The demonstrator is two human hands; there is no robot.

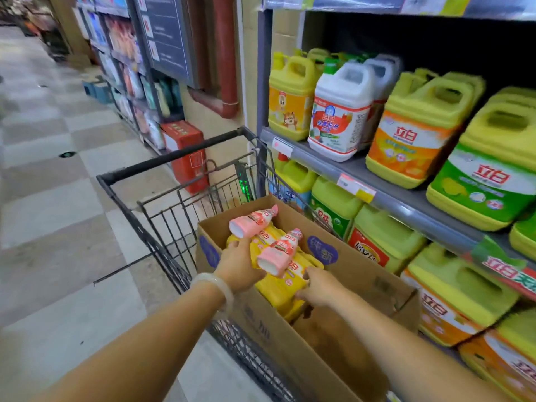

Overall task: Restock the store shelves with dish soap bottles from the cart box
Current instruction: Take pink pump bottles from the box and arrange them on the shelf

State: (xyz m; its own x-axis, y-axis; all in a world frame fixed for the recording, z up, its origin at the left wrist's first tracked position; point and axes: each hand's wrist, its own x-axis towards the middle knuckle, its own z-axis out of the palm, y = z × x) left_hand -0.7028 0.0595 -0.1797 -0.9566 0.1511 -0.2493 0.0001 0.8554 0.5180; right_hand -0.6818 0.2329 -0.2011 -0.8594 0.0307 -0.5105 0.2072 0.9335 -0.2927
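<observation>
An open cardboard box (356, 275) sits in a metal shopping cart (162, 224). Inside lie yellow dish soap bottles (280, 288) with two small pink bottles (255, 221) strapped on top. My left hand (239, 265), wearing a pale bangle, grips the left side of a yellow bottle pack. On the right side of the same pack my right hand (320, 287) curls its fingers over the edge. Both hands are inside the box.
Grey store shelves (388, 195) at the right hold large yellow, green and white detergent jugs (340, 111) in several rows. A red carton (187, 155) stands on the floor beyond the cart. The tiled aisle (55, 198) stretches to the left.
</observation>
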